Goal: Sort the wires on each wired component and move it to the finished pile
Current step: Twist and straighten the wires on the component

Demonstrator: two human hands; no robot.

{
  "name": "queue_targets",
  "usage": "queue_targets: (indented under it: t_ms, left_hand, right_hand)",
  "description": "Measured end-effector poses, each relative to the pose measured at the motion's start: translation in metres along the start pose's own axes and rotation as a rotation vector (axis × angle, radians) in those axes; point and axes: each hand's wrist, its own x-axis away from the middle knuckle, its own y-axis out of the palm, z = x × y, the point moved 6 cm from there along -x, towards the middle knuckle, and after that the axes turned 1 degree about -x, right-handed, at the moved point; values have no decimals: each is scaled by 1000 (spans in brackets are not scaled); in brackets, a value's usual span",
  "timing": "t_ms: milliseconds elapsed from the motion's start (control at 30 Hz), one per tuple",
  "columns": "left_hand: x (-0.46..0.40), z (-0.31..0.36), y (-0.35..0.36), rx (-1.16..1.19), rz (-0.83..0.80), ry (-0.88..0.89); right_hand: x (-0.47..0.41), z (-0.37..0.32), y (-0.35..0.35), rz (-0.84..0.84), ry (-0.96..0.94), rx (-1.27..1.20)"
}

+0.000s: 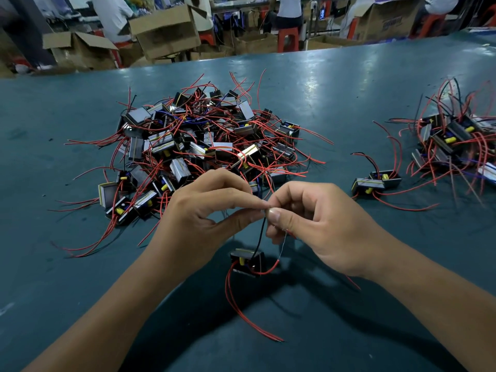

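Tabletop (349, 84): teal, carrying everything I work from.
Unsorted heap (204, 140): beyond my hands, towards the left.
Finished pile (456, 140): far right, nearer my right hand, so I judge that hand carries the piece over.
Component (246, 262): below my fingertips, close to me, on or just off the tabletop; I cannot tell which.
Black wire (259, 237): runs near upright from the component to my pinch.
Left hand (212, 210): thumb and forefinger pinch the wire's top end.
Right hand (316, 224): fingers pinch the same tip, touching the left ones; a thin bare strand hangs beneath.
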Motion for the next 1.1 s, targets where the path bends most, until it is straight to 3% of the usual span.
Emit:
queue_targets:
  t_ms: [300, 500, 667, 933, 1100]
  left_hand:
    - [1, 5, 1, -127, -8, 104]
    - [1, 2, 2, -139, -59, 77]
    - [1, 3, 8, -187, -91, 52]
    - [4, 5, 17, -108, -156, -207]
    - [10, -2, 22, 98, -196, -471]
  right_hand:
    - [0, -1, 4, -22, -8, 23]
    - [0, 4, 5, -15, 26, -42]
    - [0, 4, 2, 24, -11, 97]
    - [4, -1, -1, 117, -78, 287]
    - [6, -9, 2, 118, -183, 460]
